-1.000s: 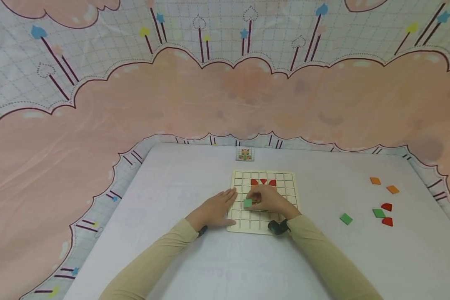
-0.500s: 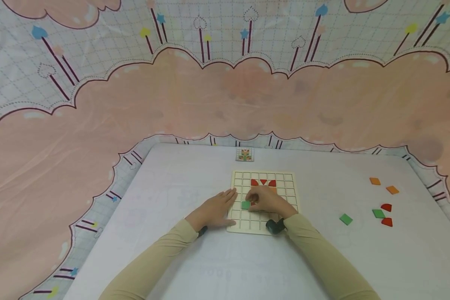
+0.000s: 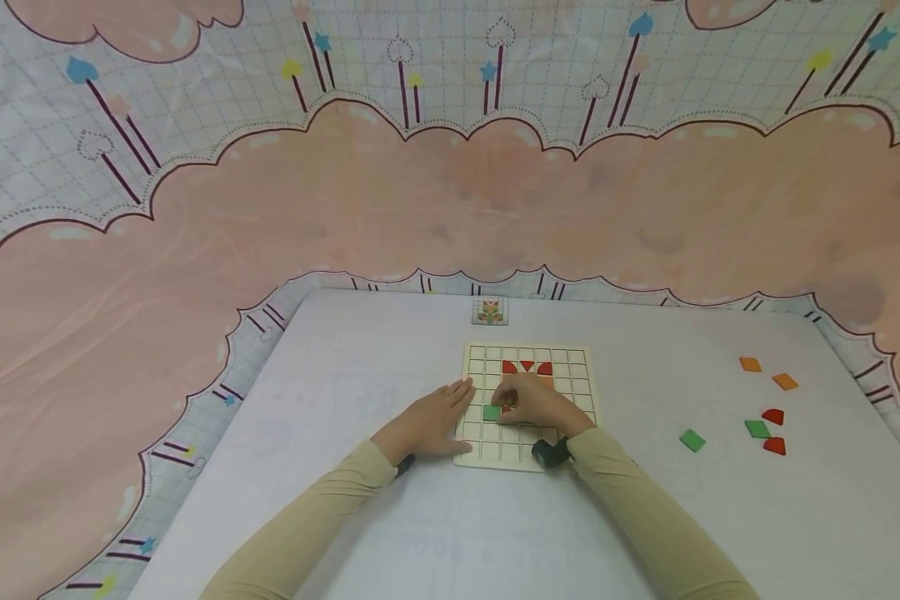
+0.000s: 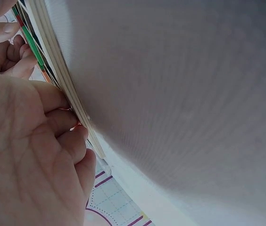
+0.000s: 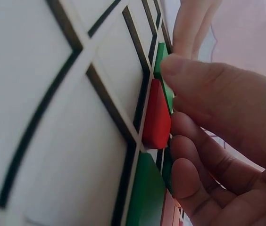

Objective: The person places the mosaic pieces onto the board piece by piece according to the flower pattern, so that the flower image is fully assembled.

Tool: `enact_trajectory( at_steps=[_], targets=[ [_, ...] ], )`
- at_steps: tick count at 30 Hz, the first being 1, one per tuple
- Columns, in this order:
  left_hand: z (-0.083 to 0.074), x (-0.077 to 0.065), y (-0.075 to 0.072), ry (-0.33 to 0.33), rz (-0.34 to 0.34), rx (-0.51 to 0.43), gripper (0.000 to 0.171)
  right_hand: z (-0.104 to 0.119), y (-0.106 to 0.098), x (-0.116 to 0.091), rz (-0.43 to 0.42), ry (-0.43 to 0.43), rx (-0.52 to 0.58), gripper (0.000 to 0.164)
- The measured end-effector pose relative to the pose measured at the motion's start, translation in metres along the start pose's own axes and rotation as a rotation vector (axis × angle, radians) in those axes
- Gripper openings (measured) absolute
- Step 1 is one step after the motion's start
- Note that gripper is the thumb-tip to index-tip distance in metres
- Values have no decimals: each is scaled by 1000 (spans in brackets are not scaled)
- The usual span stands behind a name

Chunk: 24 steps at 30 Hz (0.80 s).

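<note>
A pale grid board (image 3: 498, 450) lies on the table. My left hand (image 3: 431, 421) rests along its left edge, fingers extended and thumb spread; the left wrist view shows those fingertips against the board's layered edge (image 4: 71, 92). My right hand (image 3: 537, 400) is over the middle of the board, holding a flat green tile (image 3: 491, 412) at a cell left of centre. Close up, the thumb lies against this green tile (image 5: 161, 59), beside a red rounded piece (image 5: 156, 117) and another green piece (image 5: 145, 193). Red pieces (image 3: 509, 367) line an upper row; the hand hides the pieces below.
A small pattern card (image 3: 490, 311) lies beyond the board. Off to the right are loose pieces: two orange diamonds (image 3: 751, 364), two green ones (image 3: 692, 440) and two red rounded ones (image 3: 775, 446). A patterned cloth (image 3: 450, 200) hangs behind the white table (image 3: 360, 350).
My right hand has shifted slightly left and down with the green tile, which now lies flatter at a board cell. The left hand has stayed in place.
</note>
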State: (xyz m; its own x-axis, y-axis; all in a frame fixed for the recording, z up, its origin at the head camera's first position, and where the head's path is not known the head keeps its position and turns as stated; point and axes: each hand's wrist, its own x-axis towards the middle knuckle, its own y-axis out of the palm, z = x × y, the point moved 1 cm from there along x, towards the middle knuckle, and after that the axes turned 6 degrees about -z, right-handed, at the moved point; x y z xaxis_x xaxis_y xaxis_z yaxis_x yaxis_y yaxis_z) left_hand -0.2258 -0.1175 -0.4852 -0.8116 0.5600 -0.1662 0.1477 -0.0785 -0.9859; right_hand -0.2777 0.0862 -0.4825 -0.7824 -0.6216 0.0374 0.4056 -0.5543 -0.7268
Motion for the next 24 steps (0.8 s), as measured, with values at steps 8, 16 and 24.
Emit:
enact_trajectory(
  at_steps=[8,16,24],
  targets=[
    [1,0,2,0,7,0,89,-4,-21,-14,-5,-23,88,25],
    [2,2,3,0,14,7,89,-17,-68,-49,-38,-50,89,30],
    [3,3,3,-12,17,-17,90,-41,-117,-98,-132,-51,-11,32]
  ],
)
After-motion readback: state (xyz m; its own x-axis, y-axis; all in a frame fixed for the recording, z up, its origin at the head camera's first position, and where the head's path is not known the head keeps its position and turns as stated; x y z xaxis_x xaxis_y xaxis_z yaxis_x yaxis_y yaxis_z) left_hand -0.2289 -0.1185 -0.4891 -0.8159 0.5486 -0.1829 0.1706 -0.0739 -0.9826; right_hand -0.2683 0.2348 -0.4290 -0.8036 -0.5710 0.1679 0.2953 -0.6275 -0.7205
